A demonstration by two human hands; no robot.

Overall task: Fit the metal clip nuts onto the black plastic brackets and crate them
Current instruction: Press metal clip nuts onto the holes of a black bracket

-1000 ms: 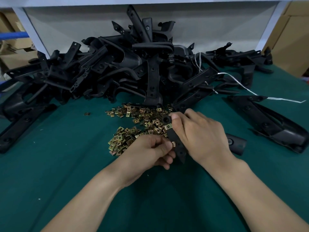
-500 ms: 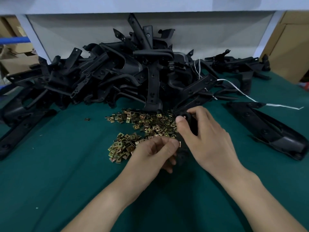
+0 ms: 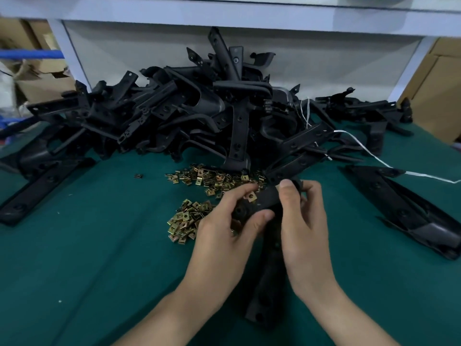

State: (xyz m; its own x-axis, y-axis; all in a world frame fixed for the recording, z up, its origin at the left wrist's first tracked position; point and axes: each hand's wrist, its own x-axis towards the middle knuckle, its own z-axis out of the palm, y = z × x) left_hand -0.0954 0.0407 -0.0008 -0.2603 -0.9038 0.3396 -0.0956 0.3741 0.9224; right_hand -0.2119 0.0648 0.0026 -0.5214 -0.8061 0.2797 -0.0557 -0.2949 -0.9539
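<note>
Both my hands hold one long black plastic bracket point(image 3: 268, 278) over the green table; its lower end runs down between my wrists. My left hand point(image 3: 224, 231) grips the bracket's upper arm from the left, thumb under it, and a brass clip nut point(image 3: 251, 196) sits on that arm by its fingertips. My right hand point(image 3: 303, 221) grips the same bracket from the right, thumb on top. Two heaps of loose brass clip nuts point(image 3: 185, 221) lie just left of and behind my hands.
A big tangled pile of black brackets point(image 3: 199, 116) fills the back of the table. One long bracket point(image 3: 404, 208) lies at the right, others point(image 3: 47, 181) at the left. A white string point(image 3: 374, 158) trails right. Cardboard boxes point(image 3: 439, 88) stand beyond both table ends. A single nut point(image 3: 138, 175) lies apart.
The bracket has been turned in my hands so its long end now points toward me. My left hand has moved up onto the upper arm, where a clip nut now shows.
</note>
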